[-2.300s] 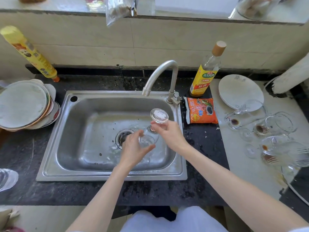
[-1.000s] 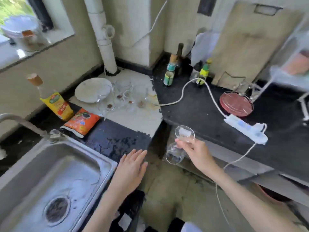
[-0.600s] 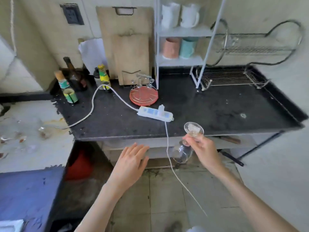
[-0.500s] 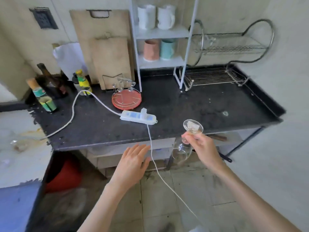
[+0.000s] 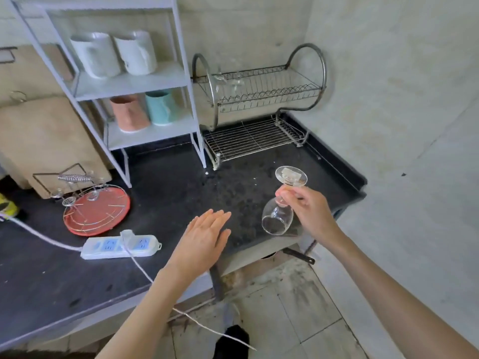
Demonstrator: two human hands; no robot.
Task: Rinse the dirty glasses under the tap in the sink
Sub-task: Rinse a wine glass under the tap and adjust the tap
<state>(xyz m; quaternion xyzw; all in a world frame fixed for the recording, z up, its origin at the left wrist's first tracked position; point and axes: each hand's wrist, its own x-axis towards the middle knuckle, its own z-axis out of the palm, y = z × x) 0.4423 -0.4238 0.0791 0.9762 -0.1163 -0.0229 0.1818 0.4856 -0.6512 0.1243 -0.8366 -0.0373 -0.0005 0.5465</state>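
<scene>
Clear stemmed wine glass (image 5: 278, 216) hangs upside down above the black counter (image 5: 168, 198), near its front edge. Right hand (image 5: 308, 211) pinches the thin stem; left hand (image 5: 204, 239) is flat, empty. It looks light, wet, slippery and fragile, so the stem near the foot seems the safest hold.

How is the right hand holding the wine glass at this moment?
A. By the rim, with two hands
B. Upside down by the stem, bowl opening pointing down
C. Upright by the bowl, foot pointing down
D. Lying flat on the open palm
B. The right hand pinches the stem of the wine glass, with the foot on top and the bowl opening facing down over the black counter; the left hand is open and holds nothing.
</scene>
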